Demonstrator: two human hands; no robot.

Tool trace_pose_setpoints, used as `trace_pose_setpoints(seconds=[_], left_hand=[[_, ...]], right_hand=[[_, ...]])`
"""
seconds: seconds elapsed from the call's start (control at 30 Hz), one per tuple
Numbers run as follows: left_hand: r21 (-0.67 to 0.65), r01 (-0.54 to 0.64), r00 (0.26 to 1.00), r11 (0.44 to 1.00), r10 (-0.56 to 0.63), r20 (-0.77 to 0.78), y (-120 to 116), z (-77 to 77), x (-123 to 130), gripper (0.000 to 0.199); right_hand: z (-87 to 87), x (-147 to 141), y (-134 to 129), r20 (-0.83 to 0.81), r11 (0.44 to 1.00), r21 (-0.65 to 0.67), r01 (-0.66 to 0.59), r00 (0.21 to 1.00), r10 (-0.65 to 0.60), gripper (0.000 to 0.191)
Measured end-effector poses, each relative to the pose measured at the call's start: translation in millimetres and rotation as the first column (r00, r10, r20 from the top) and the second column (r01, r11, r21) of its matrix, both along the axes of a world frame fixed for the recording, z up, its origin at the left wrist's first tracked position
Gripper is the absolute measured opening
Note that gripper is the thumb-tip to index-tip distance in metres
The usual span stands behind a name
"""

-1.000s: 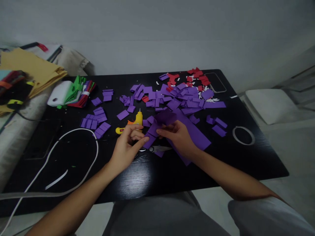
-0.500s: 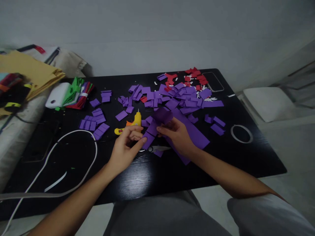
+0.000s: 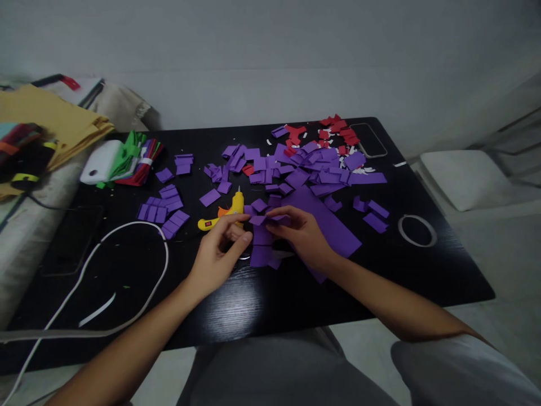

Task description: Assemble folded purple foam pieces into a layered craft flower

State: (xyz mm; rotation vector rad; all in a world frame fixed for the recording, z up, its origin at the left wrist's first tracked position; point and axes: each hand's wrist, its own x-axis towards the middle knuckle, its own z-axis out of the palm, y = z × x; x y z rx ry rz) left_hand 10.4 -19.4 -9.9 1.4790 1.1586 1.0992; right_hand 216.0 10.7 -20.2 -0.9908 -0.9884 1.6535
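A creased purple paper strip (image 3: 261, 245) hangs between my hands over the black table. My right hand (image 3: 301, 231) pinches its upper end between thumb and fingers. At the strip's left edge is my left hand (image 3: 222, 245), fingers curved and thumb apart, its fingertips near the paper. Just behind my left hand lies a yellow glue gun (image 3: 232, 208). Scissors, mostly covered by the strip, show one blade (image 3: 284, 255). A large purple sheet (image 3: 325, 223) lies beneath and beyond my right hand.
Many folded purple pieces (image 3: 316, 163) and red scraps (image 3: 338, 129) are heaped at the back. A white cable (image 3: 165, 259) loops at left, near bundled colored paper (image 3: 139, 160). A roll of tape (image 3: 417, 230) lies at right.
The purple strip has turned from slanting to nearly upright, its upper flap now folded lower. My left thumb has come off the strip's lower end.
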Motion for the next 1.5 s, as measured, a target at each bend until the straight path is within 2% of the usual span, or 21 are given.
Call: trace_pose_setpoints(seconds=[0.13, 0.3, 0.43, 0.53, 0.63, 0.73, 0.97, 1.2, 1.5], left_hand=[[0.019, -0.011, 0.998, 1.0, 0.01, 0.066, 1.4, 0.7, 0.6, 0.037], [-0.179, 0.016, 0.982, 0.984, 0.018, 0.186, 3.0, 1.9, -4.1, 0.017], [-0.315, 0.068, 0.925, 0.947, 0.058, 0.375, 4.2, 4.9, -4.9, 0.02], [-0.359, 0.095, 0.895, 0.929, 0.078, 0.439, 4.5, 8.6, -2.4, 0.025], [-0.4, 0.077, 0.885, 0.913, 0.122, 0.449, 4.7, 11.2, -0.2, 0.024], [-0.419, 0.067, 0.874, 0.905, 0.149, 0.462, 5.1, 12.6, 1.1, 0.023], [-0.393, 0.083, 0.877, 0.916, 0.12, 0.465, 5.1, 11.1, 0.0, 0.028], [-0.338, 0.045, 0.936, 0.94, 0.078, 0.342, 4.9, 0.0, -2.1, 0.029], [-0.291, 0.018, 0.963, 0.957, 0.062, 0.264, 6.6, 3.5, -1.1, 0.029]], right_hand=[[2.7, -0.8, -2.5, -0.054, 0.994, -0.059, -0.087, 0.995, 0.084, 0.02], [1.3, 0.3, -0.3, -0.182, 0.965, -0.187, -0.184, 0.972, 0.15, 0.023], [1.5, 2.4, 3.9, -0.275, 0.94, -0.22, -0.261, 0.941, 0.197, 0.031], [2.3, 2.8, 4.8, -0.287, 0.937, -0.221, -0.27, 0.936, 0.203, 0.031], [2.9, 2.2, 3.6, -0.277, 0.94, -0.232, -0.252, 0.943, 0.184, 0.024], [2.7, 1.7, 2.2, -0.269, 0.941, -0.229, -0.248, 0.946, 0.183, 0.026], [1.4, 3.4, 3.7, -0.271, 0.944, -0.206, -0.259, 0.942, 0.2, 0.023], [1.9, 2.7, 3.8, -0.282, 0.945, -0.219, -0.243, 0.943, 0.177, 0.023], [3.2, 1.8, 2.2, -0.26, 0.946, -0.248, -0.21, 0.955, 0.144, 0.024]])
